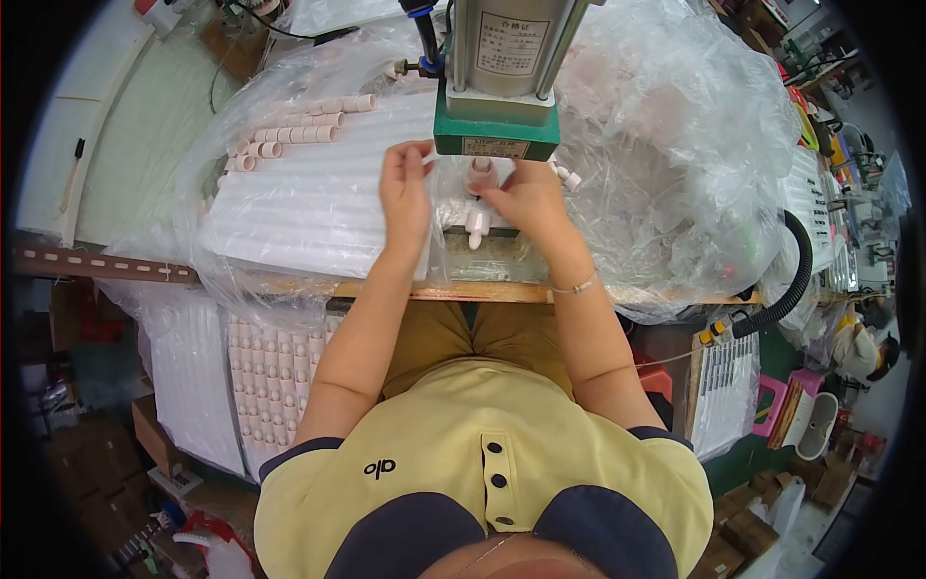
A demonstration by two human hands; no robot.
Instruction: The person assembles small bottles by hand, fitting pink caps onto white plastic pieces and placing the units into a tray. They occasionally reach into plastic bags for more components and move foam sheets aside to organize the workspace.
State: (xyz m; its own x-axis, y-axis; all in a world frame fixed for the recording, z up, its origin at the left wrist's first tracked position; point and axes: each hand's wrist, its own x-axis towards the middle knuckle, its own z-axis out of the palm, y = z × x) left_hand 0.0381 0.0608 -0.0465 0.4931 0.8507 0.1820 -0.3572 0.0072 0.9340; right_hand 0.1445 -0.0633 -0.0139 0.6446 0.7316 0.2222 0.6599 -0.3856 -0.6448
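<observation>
Under the green head [497, 130] of a bench press is a pale pink cap [480, 174]. My right hand [532, 201] is at this cap, its thumb against the lower part and its fingers partly hidden behind the press head. Left of the press, my left hand [405, 188] is raised with its fingers loosely bent and apart, and nothing shows in it. Closer to me, a white dropper top [476, 224] with a rounded tip stands in front of the pink cap. A few small white pieces [569, 178] lie just beyond my right hand.
Pale pink collars [299, 133] lie in rows on white foam sheeting [299, 222] at left. Crumpled clear plastic [666, 164] heaps up at right. The wooden bench edge [463, 290] runs before me. Below left sits a tray of pink-and-white caps [270, 372]; a black hose [796, 275] curves at right.
</observation>
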